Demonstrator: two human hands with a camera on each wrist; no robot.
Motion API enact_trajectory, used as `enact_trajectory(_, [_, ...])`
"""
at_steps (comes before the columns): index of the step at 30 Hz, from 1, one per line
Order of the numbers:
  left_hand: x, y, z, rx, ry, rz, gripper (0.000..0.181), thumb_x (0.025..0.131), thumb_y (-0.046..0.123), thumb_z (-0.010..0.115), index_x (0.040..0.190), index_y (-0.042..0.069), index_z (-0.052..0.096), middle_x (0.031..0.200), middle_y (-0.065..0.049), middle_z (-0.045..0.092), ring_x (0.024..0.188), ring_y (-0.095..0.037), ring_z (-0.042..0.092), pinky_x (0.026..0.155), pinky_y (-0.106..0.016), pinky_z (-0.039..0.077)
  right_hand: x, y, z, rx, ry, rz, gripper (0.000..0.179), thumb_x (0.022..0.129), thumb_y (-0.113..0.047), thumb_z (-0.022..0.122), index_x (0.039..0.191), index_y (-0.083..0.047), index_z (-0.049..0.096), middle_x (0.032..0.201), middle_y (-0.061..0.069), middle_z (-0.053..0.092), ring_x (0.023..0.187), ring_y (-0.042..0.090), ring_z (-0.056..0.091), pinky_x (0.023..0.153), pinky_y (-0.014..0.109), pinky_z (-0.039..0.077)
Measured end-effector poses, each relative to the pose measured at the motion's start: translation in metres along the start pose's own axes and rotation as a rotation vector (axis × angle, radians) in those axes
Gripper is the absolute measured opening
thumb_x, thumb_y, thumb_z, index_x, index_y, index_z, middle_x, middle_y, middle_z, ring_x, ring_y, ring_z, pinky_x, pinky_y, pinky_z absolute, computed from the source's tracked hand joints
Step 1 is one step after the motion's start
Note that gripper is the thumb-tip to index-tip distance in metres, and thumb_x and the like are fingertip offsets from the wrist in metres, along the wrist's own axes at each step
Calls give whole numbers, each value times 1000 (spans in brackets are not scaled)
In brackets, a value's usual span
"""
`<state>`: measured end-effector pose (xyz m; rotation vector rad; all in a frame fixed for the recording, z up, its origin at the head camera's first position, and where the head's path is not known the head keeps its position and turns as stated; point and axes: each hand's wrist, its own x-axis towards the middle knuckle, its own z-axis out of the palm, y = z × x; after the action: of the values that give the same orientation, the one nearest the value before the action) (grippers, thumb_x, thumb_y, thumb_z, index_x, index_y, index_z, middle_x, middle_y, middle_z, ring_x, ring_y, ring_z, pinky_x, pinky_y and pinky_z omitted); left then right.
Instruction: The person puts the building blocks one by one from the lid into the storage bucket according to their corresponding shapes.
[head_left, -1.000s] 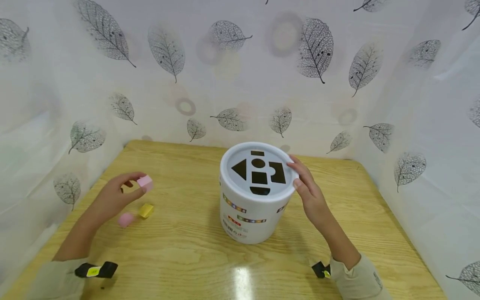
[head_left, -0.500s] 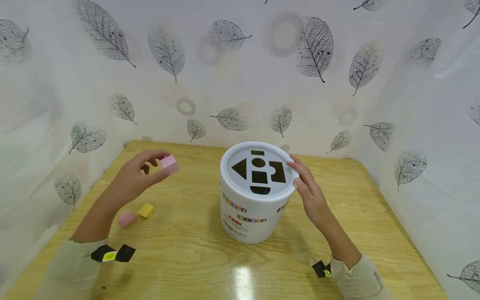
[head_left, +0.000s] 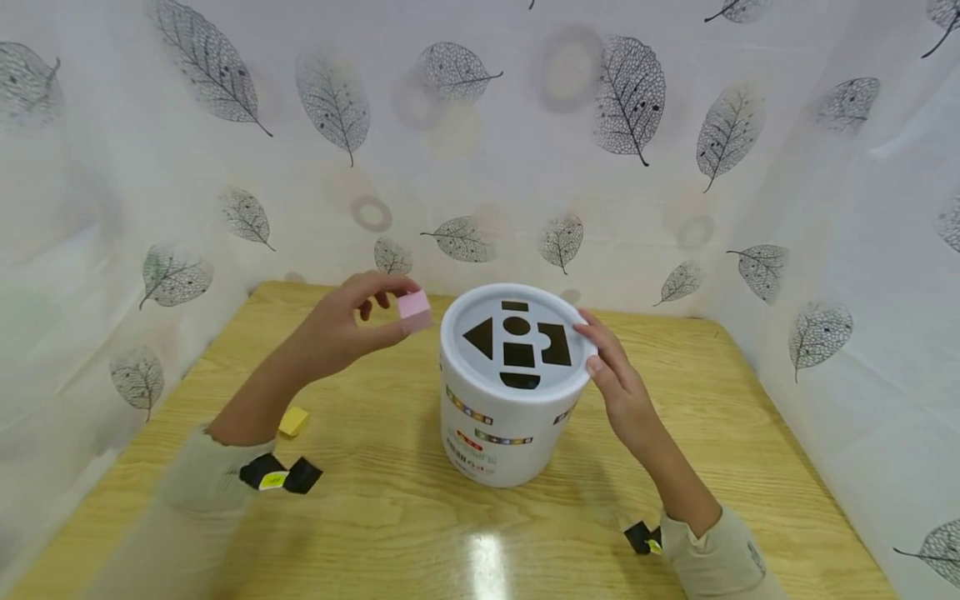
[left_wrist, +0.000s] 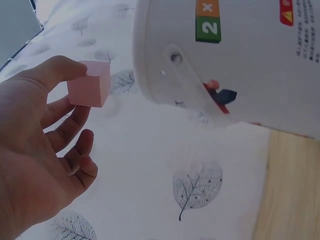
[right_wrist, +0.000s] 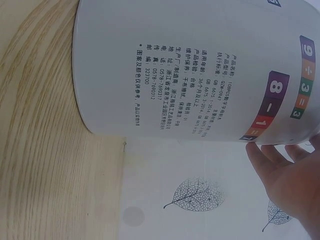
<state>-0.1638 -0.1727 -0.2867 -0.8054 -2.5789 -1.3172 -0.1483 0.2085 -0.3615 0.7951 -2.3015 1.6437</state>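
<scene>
A pink cube (head_left: 415, 312) is pinched between the thumb and fingers of my left hand (head_left: 348, 329), held in the air just left of the white bucket's rim. In the left wrist view the cube (left_wrist: 89, 90) sits between thumb and index finger, the other fingers loosely bent. The white bucket (head_left: 498, 442) stands upright, its lid (head_left: 468, 317) cut with several dark shaped holes, among them a triangle, a circle and a square. My right hand (head_left: 626, 400) rests its fingers on the bucket's right rim; in the right wrist view the fingertips (right_wrist: 255, 150) touch the bucket wall.
A yellow block (head_left: 293, 422) lies on the wooden table (head_left: 360, 517), beside my left forearm. A pale curtain (head_left: 480, 167) printed with leaves surrounds the table at the back and both sides. A white handle (left_wrist: 192, 82) hangs on the bucket's side.
My left hand has carried the pink cube right and up from the table's left side to near the bucket. A pink piece beside the yellow block is now hidden. My right hand stays put.
</scene>
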Motion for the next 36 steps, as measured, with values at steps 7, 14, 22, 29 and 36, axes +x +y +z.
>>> enact_trajectory(7, [22, 25, 23, -18, -85, 85, 40, 91, 31, 73, 130, 23, 64, 121, 6, 61, 108, -19, 46, 85, -40, 40, 0, 1, 0, 3, 7, 0, 43, 109, -13, 35, 151, -9, 44, 166, 3, 25, 155, 22, 17, 115, 13, 26])
enact_trajectory(14, [39, 36, 46, -25, -175, 105, 40, 91, 28, 75, 129, 23, 65, 123, 6, 60, 115, -18, 45, 94, -43, 40, 1, 2, -1, -7, 5, 8, 43, 109, -16, 35, 151, -10, 44, 166, 1, 25, 155, 19, 17, 116, 14, 25])
enact_trajectory(22, [54, 43, 68, 69, -232, 145, 39, 90, 36, 76, 126, 26, 66, 114, 11, 63, 108, -17, 50, 91, -39, 44, 0, 1, -2, -5, 5, 33, 43, 110, -19, 35, 151, -14, 44, 166, -4, 25, 156, 22, 16, 114, 13, 26])
enact_trajectory(29, [53, 50, 72, 149, -267, 114, 40, 90, 41, 75, 127, 26, 67, 130, 10, 64, 116, -18, 49, 96, -43, 44, 0, 1, -1, -6, -3, 36, 43, 110, -19, 35, 151, -14, 44, 166, -5, 25, 156, 21, 15, 115, 13, 25])
enact_trajectory(36, [53, 53, 73, 178, -269, 78, 39, 89, 44, 76, 124, 29, 69, 126, 8, 63, 112, -19, 48, 91, -41, 46, 0, 1, 0, -1, 8, 32, 43, 110, -18, 35, 151, -13, 44, 166, -4, 25, 155, 22, 17, 114, 13, 26])
